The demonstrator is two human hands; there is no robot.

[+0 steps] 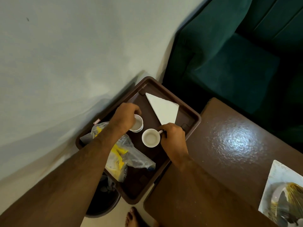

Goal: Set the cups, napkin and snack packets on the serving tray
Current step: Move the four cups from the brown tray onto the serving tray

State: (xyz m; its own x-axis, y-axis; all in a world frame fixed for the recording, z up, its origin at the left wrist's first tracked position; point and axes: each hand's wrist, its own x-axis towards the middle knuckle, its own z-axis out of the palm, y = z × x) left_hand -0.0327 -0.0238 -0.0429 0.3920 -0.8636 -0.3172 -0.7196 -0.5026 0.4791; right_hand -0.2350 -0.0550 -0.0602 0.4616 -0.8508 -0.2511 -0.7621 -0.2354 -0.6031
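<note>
My left hand curls over the rim of one white cup, fingers wrapped around its far side, wrist bent down and the bare forearm running back toward the lower left. My right hand pinches the handle of the second cup, thumb and forefinger closed on it, knuckles up, the forearm reaching in from the lower right. Both cups stand upright on the brown tray, just beside each other near its middle; I cannot tell whether they touch. Past the cups, toward the tray's far corner, the white napkin lies flat, folded to a triangle, its nearest point close to my right knuckles. On the tray's near left side, partly under my left forearm, lie the clear snack packets with yellow contents, crumpled and overlapping. To the tray's right sits a dark glossy table, with a printed card at its near right. Beyond the tray's far right is a green sofa. A bare foot shows below the tray.
</note>
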